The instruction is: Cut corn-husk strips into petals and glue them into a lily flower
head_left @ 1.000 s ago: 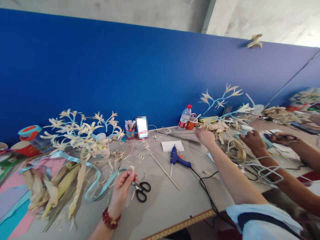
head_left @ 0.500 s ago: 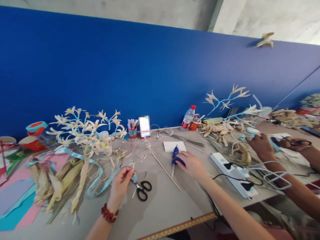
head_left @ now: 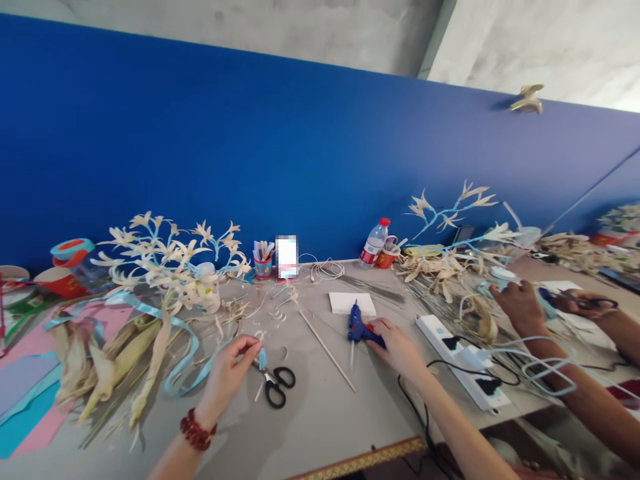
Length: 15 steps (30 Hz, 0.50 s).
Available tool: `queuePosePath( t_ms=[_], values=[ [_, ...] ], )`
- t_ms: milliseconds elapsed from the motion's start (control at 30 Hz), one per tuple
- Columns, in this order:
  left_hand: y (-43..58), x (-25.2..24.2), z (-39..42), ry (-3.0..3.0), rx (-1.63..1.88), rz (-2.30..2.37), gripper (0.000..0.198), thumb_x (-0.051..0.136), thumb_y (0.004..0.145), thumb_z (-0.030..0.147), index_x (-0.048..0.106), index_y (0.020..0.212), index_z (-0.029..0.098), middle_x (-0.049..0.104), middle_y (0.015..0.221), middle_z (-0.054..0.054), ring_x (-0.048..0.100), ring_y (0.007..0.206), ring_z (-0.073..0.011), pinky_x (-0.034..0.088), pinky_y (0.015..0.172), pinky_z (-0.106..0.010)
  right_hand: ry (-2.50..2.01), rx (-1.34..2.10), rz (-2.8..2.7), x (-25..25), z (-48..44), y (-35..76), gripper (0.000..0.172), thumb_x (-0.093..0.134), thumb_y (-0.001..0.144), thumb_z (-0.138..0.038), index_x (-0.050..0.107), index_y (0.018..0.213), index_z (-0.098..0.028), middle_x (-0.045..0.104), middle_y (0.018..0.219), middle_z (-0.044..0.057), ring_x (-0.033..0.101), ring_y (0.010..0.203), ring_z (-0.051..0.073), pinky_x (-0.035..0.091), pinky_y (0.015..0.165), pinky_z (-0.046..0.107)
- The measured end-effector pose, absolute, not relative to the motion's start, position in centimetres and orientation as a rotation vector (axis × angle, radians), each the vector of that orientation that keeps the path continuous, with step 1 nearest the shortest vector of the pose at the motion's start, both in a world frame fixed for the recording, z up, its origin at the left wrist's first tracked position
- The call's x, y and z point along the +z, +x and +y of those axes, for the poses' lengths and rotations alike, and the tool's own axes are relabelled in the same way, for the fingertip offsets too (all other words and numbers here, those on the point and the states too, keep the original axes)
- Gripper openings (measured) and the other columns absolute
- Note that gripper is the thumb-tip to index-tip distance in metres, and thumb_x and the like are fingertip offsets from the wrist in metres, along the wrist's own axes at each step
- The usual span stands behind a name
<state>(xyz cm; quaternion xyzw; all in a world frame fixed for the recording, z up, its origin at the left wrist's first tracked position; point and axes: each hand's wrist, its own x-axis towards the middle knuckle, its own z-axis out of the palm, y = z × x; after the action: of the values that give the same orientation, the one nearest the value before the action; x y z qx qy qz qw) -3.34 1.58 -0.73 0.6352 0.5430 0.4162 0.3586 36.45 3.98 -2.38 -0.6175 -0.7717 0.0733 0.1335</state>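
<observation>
My right hand [head_left: 395, 347] is closed round the handle of a blue hot glue gun [head_left: 357, 325]. The gun's nozzle points away from me, over the near edge of a white card [head_left: 353, 303], and a clear glue stick sticks out behind. My left hand [head_left: 234, 363], with a red bead bracelet [head_left: 198, 431] on the wrist, is pinched at the fingertips. A tiny pale bit shows there, too small to name. Black-handled scissors [head_left: 278, 387] lie just right of it, and light blue ribbon [head_left: 193, 380] runs on its left. A thin pale stick [head_left: 327, 350] lies between my hands.
Husk flowers on blue stems [head_left: 170, 257] stand at the back left, beyond dried corn husks [head_left: 127, 363]. A phone [head_left: 287, 257], a bottle [head_left: 375, 241] and a power strip [head_left: 463, 363] with cables sit farther along. Another person's hand [head_left: 520, 307] works at the right.
My right hand has drawn the glue gun slightly right and towards me, with its handle turned more sideways. The left hand keeps its pinch. The whole view has shifted a little.
</observation>
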Motion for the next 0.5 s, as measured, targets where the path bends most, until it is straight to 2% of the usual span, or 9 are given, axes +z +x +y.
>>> queuePosePath(
  t_ms=[200,267,367,433,500],
  values=[
    [-3.1,-0.1,1.9,1.785,1.0,1.426,0.029,0.053,0.088,0.045,0.064,0.078,0.019,0.066,0.078,-0.002,0.061,0.075,-0.0179,0.047,0.068,-0.026,-1.8,0.152,-2.359,0.0,5.2,38.0,0.034,0.052,0.089,-0.041,0.063,0.115,-0.021,0.064,0.118,0.01,0.062,0.103,0.024,0.047,0.089,0.032],
    [-3.0,-0.2,1.9,1.837,1.008,1.427,0.03,0.052,0.088,0.044,0.064,0.077,0.019,0.066,0.079,-0.003,0.062,0.077,-0.0184,0.048,0.069,-0.026,-2.021,-0.009,-2.323,1.1,7.0,38.9,0.031,0.045,0.094,-0.036,0.062,0.116,-0.021,0.063,0.121,0.009,0.061,0.106,0.022,0.046,0.089,0.028],
    [-3.2,-0.5,1.9,1.879,1.018,1.43,0.03,0.051,0.088,0.044,0.064,0.077,0.02,0.066,0.079,-0.003,0.062,0.077,-0.0189,0.049,0.071,-0.027,-2.257,-0.082,-2.235,2.0,10.2,40.8,0.026,0.048,0.093,-0.023,0.062,0.113,-0.015,0.064,0.116,0.014,0.061,0.103,0.025,0.047,0.087,0.034],
    [-3.6,-0.8,1.7,1.881,1.017,1.445,0.03,0.05,0.088,0.044,0.064,0.078,0.02,0.067,0.08,-0.003,0.063,0.078,-0.0194,0.049,0.072,-0.027,-2.378,-0.039,-2.238,2.0,12.1,42.3,0.021,0.053,0.093,-0.025,0.064,0.108,-0.014,0.065,0.11,0.013,0.063,0.097,0.024,0.051,0.082,0.036],
    [-4.2,-1.0,1.6,1.874,1.018,1.459,0.029,0.051,0.088,0.045,0.065,0.079,0.021,0.068,0.083,-0.003,0.064,0.081,-0.0202,0.049,0.075,-0.028,-2.454,0.022,-2.28,1.7,13.5,43.5,0.024,0.056,0.093,-0.03,0.061,0.112,-0.015,0.063,0.112,0.01,0.063,0.094,0.021,0.053,0.081,0.038]
  ],
)
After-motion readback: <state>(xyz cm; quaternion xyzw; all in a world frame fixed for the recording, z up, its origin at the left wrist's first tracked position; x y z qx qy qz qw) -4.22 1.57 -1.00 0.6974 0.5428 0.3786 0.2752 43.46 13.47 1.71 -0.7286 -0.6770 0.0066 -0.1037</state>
